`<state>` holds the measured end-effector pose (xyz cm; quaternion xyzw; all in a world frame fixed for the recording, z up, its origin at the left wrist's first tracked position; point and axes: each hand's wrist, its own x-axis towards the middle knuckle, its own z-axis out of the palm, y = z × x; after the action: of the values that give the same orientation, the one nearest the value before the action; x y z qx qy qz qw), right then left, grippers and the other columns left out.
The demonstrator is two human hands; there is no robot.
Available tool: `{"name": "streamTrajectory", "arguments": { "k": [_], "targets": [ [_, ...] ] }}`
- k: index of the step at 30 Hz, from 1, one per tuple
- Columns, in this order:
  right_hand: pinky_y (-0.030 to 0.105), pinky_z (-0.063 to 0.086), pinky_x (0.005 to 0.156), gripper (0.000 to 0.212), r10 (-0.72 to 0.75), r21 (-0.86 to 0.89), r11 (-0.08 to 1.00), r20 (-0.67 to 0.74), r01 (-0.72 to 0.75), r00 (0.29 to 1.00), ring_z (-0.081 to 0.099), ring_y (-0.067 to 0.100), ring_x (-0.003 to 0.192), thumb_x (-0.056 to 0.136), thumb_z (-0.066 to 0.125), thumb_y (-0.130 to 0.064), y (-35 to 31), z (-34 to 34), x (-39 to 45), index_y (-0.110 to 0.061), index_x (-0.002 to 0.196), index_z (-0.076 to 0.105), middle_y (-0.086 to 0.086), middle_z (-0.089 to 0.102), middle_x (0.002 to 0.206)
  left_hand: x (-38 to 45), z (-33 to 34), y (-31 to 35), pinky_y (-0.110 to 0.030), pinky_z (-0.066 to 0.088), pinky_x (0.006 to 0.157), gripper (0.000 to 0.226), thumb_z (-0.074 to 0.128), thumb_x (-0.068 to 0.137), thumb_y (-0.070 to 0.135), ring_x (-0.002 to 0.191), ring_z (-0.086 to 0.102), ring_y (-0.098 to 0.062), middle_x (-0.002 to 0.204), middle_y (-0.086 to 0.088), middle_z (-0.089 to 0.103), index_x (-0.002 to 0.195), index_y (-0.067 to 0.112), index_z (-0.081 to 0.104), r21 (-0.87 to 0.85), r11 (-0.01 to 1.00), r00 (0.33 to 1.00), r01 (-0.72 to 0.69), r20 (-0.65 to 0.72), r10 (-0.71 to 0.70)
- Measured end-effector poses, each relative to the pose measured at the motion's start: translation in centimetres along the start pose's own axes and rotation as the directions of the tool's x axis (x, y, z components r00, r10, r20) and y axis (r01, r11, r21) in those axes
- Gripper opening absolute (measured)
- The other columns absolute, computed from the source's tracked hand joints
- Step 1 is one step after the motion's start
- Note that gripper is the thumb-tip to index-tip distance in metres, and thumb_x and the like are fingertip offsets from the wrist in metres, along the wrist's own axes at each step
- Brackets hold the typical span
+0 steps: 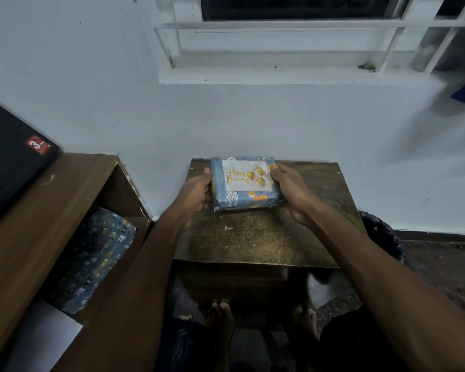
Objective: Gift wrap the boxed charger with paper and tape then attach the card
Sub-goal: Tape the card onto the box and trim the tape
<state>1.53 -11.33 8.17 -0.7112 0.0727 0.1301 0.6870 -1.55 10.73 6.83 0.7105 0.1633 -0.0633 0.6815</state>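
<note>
Hands [196,191] [290,189] gripping wrapped box [246,200], card [249,176] on top, stool [258,237] beneath

Worn brown table [255,237], dusty top

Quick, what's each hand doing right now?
Left hand: grips the left end of the wrapped gift box.
Right hand: grips its right end, thumb by the birthday card.

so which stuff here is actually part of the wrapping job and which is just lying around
Part of the job: wrapped box, birthday card, left hand, right hand.
Just lying about: spare wrapping paper, black case, bin.
</note>
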Motion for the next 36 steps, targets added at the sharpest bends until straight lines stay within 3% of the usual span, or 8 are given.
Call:
{"name": "streamTrajectory", "arguments": {
  "k": [3,10,13,17,20,25,28,36],
  "targets": [
    [0.027,0.062,0.072,0.026,-0.041,-0.055,0.998,-0.022,0.04,0.999,0.076,0.015,0.097,0.109,0.052,-0.028,0.2,-0.2,-0.1,-0.016,0.13,0.061,0.002,0.074,0.118,-0.1,0.0,0.0,-0.026,0.058,0.061,0.049,0.027,0.115,0.051,0.077,0.074,-0.008,0.098,0.004,0.076,0.121,0.024,0.067,0.026,1.0,1.0,-0.008,-0.025,0.009],
    [0.045,0.061,0.083,0.038,-0.184,-0.665,0.724,0.067,0.181,0.981,0.077,0.022,0.081,0.108,0.047,-0.041,0.5,-0.4,-0.9,-0.014,0.107,0.073,0.003,0.078,0.102,0.6,-0.4,-1.8,-0.045,0.054,0.108,0.051,0.063,0.098,0.063,0.112,0.071,-0.016,0.127,0.006,0.071,0.136,0.031,0.055,0.394,0.917,0.998,-0.057,0.048,0.041],
    [0.053,0.06,0.084,0.039,-0.126,-0.602,0.788,0.052,0.131,0.991,0.077,0.026,0.066,0.109,0.045,-0.025,0.6,-0.5,-0.5,0.0,0.088,0.066,0.01,0.077,0.085,1.0,-0.4,-2.0,-0.039,0.054,0.099,0.058,0.06,0.096,0.065,0.112,0.068,-0.022,0.13,-0.005,0.069,0.133,0.021,0.063,0.507,0.862,0.999,0.01,-0.047,0.017],
    [0.047,0.065,0.08,0.02,-0.102,-0.555,0.825,0.041,0.107,0.994,0.079,0.022,0.074,0.103,0.058,-0.008,0.8,-0.6,-0.1,-0.001,0.117,0.07,0.006,0.076,0.096,1.5,0.0,-2.2,-0.047,0.05,0.107,0.078,0.043,0.092,0.074,0.122,0.062,-0.032,0.138,-0.013,0.062,0.142,0.017,0.058,0.697,0.712,0.989,0.089,-0.146,0.02],
    [0.033,0.065,0.076,0.043,-0.108,-0.55,0.825,0.07,0.129,0.992,0.078,0.019,0.08,0.096,0.067,-0.003,0.7,-0.7,-0.3,-0.006,0.139,0.061,0.004,0.071,0.107,1.8,-0.2,-2.3,-0.049,0.046,0.111,0.079,0.051,0.098,0.071,0.134,0.053,-0.036,0.147,-0.018,0.052,0.151,0.011,0.049,0.782,0.613,0.986,0.107,-0.164,0.036],
    [0.024,0.058,0.068,0.052,-0.115,-0.48,0.862,0.133,0.166,0.984,0.07,0.009,0.084,0.097,0.061,0.004,0.8,-1.0,-0.1,-0.006,0.148,0.052,-0.001,0.072,0.116,1.0,-0.8,-1.5,-0.06,0.027,0.126,0.173,0.083,0.036,0.086,0.158,0.018,-0.039,0.173,-0.015,0.011,0.169,0.023,-0.008,0.822,0.567,0.992,-0.054,0.111,-0.065],
    [0.043,0.06,0.086,0.06,-0.114,-0.474,0.865,0.129,0.163,0.985,0.069,0.015,0.093,0.094,0.061,0.004,1.0,-1.3,0.5,-0.01,0.152,0.049,0.003,0.074,0.123,0.8,-0.3,-2.3,-0.06,0.02,0.128,0.164,0.1,0.055,0.062,0.16,0.006,-0.04,0.173,-0.015,0.0,0.168,0.029,-0.015,0.876,0.461,0.989,-0.14,0.149,0.017],
    [0.03,0.06,0.078,0.053,-0.143,-0.442,0.879,0.112,0.179,0.983,0.071,0.017,0.103,0.088,0.066,0.012,1.1,-1.5,0.7,-0.009,0.136,0.062,0.004,0.074,0.118,1.7,-0.6,-2.4,-0.06,0.041,0.116,0.145,0.102,0.06,0.049,0.149,0.031,-0.035,0.166,-0.008,0.023,0.168,0.037,0.007,0.881,0.442,0.984,-0.169,0.128,0.122]
  ]
}}
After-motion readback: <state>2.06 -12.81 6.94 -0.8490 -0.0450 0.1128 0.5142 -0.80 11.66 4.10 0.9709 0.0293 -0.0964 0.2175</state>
